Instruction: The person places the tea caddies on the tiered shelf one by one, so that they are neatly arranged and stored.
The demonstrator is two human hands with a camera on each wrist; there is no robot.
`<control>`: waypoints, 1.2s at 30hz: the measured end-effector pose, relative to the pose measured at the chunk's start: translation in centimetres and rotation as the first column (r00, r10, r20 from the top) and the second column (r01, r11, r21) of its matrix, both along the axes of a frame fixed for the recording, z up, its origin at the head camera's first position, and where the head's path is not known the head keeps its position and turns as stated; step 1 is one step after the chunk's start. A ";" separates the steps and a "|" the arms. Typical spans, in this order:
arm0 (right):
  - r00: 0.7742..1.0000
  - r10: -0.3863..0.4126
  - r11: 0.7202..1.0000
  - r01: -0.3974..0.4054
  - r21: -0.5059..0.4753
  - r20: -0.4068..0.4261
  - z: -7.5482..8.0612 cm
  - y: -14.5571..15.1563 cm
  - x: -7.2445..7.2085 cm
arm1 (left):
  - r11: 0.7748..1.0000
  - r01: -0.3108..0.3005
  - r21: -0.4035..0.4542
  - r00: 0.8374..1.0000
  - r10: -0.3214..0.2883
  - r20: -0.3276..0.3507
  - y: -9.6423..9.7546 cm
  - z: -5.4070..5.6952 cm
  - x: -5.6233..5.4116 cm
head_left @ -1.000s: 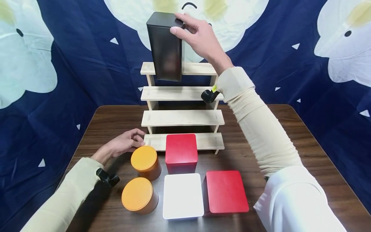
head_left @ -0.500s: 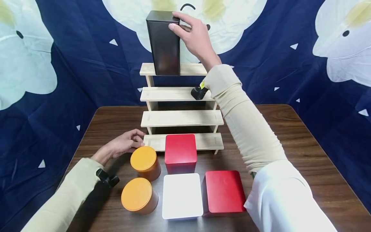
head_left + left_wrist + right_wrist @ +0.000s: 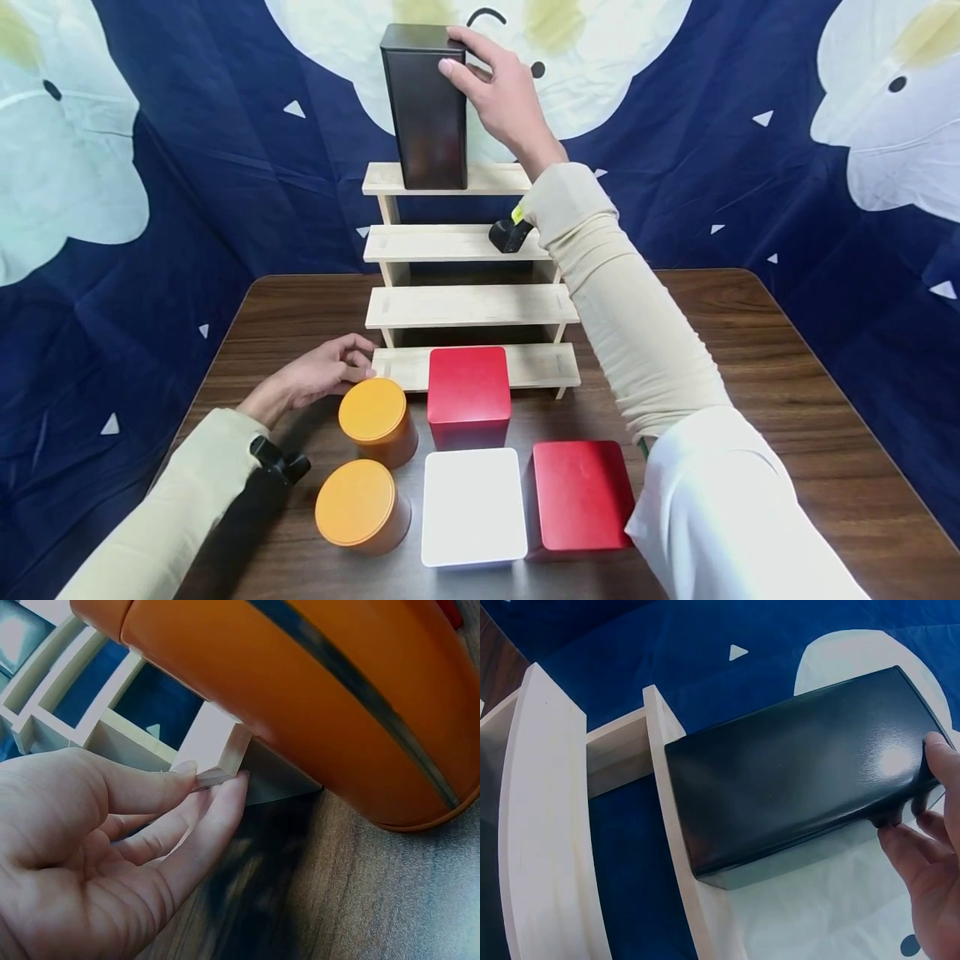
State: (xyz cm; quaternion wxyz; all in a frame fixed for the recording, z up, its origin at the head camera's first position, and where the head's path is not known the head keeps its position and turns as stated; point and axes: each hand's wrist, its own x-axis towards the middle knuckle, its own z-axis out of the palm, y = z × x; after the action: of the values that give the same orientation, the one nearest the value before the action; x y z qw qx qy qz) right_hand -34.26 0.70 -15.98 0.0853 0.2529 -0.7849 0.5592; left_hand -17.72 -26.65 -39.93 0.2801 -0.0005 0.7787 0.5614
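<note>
Gripping the black tin point(image 3: 424, 104) near its lid, our right hand point(image 3: 501, 92) curls thumb and fingers round the upper edge; the tin stands upright on the top step of the wooden stepped shelf point(image 3: 468, 304). Our left hand point(image 3: 318, 375) pinches the lower left corner of the shelf between thumb and fingertips point(image 3: 217, 796), just beside the orange tin point(image 3: 377, 419).

Hazards, as we judge them:
- The tin is tall and its step is narrow. A release off-centre could tip it forward off the shelf.
- A fall would strike the red tin point(image 3: 468, 393) in front of the shelf.
- Loosening the left grip could let the shelf shift.
</note>
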 end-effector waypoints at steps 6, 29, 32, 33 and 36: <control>1.000 -0.007 1.000 0.008 -0.020 0.013 0.2 0.0 1.0 | 1.000 0.002 0.007 1.000 -0.002 0.000 0.0 0.0 -0.1; 0.997 -0.064 0.997 0.066 0.044 -0.053 -1.2 0.1 0.4 | 1.000 -0.006 0.015 1.000 0.006 0.011 0.3 -0.4 0.0; 0.998 -0.062 0.998 0.062 0.011 -0.034 -1.6 0.4 1.2 | 1.000 -0.006 0.019 1.000 0.006 0.011 0.3 -0.6 0.0; 0.997 -0.062 0.998 0.062 0.007 -0.035 -1.7 0.5 1.5 | 1.000 -0.005 0.019 1.000 0.005 0.009 0.3 -0.6 0.0; 0.998 -0.060 0.998 0.060 -0.006 -0.026 -1.9 1.0 2.4 | 1.000 -0.005 0.018 1.000 0.005 0.005 0.3 -0.7 0.0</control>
State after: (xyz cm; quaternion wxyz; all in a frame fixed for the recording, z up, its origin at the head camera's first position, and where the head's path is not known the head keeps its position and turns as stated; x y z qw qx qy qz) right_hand -31.83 1.69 -17.90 0.1129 0.2365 -0.7896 0.5549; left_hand -17.74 -26.34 -40.64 0.2806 -0.0012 0.7731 0.5689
